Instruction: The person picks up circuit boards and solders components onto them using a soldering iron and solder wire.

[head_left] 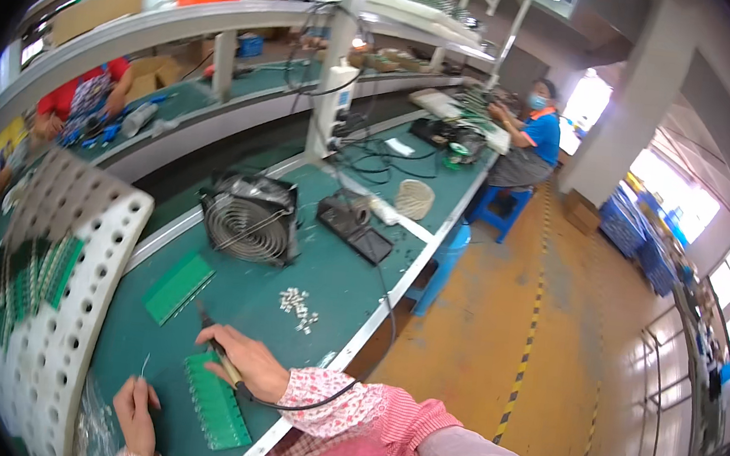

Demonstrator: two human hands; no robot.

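Note:
My right hand grips a soldering iron like a pen, its tip pointing up-left over the green bench mat. Just under that hand lies a long green circuit board strip. My left hand pinches a thin piece of solder wire that sticks upward, left of the strip. A second green board lies farther up the mat. A small heap of little white parts sits to the right of it.
A small metal fan and a black soldering station stand farther along the bench. A white perforated rack holding green boards is at my left. A person in blue sits at the bench's far end; another in red works across the conveyor.

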